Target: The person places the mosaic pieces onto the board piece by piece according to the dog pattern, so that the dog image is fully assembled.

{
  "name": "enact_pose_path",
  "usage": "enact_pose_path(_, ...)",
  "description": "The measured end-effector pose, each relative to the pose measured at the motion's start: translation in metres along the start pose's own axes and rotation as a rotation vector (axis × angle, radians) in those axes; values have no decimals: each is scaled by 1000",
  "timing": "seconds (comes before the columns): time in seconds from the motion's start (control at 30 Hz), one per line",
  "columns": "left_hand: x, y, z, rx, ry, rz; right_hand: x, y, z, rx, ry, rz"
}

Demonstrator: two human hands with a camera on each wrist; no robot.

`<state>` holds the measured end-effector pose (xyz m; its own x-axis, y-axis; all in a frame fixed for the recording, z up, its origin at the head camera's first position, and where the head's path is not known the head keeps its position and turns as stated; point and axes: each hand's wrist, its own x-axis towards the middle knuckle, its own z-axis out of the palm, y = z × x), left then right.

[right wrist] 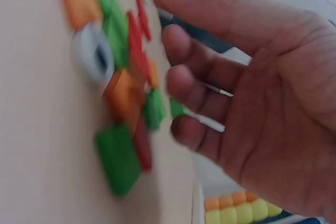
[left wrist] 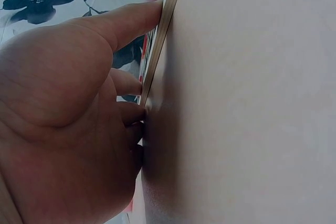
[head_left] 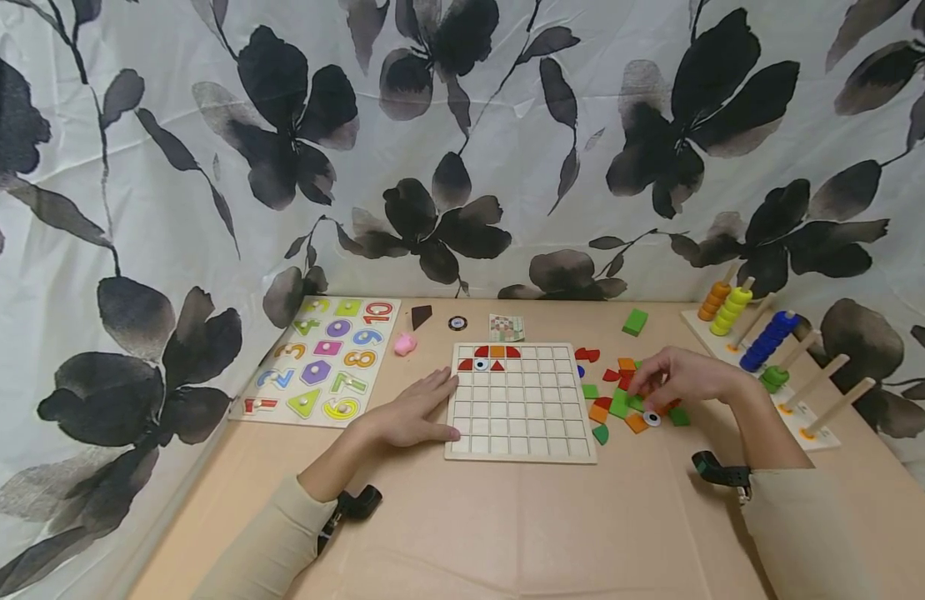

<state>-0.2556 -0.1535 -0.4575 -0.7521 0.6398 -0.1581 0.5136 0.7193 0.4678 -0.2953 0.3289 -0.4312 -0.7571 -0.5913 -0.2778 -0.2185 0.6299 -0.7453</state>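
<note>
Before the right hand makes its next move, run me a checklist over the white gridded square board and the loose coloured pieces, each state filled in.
1. Left hand touching the white gridded square board at its left edge: ok.
2. Bare cells left on the board: ok, the lower rows are bare.
3. Right hand over the loose red, green and orange flat pieces: ok.
4. Loose pieces spread apart: not ok, several crowd together.
5. Small patterned rectangular card uncovered beyond the board: ok.
6. Card's pattern legible: cannot tell, too small.
</note>
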Motion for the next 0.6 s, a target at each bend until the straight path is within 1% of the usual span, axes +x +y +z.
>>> enact_pose_path(0.07, 0, 0, 0, -1, 0, -4, -6, 6, 2, 22, -62, -3)
enact_pose_path(0.13, -1, 0, 0, -3, -1, -9, -9, 9, 5, 30, -85, -11)
enact_pose_path(0.3, 1, -1, 0, 1, -4, -5, -10, 10, 9, 23, -72, 5)
enact_pose_path(0.47, 2, -1, 0, 15, -6, -5, -10, 9, 10, -22, -51, 30)
enact_pose_path(0.6, 1, -1, 0, 7, -9, -8, -10, 8, 9, -58, -34, 38)
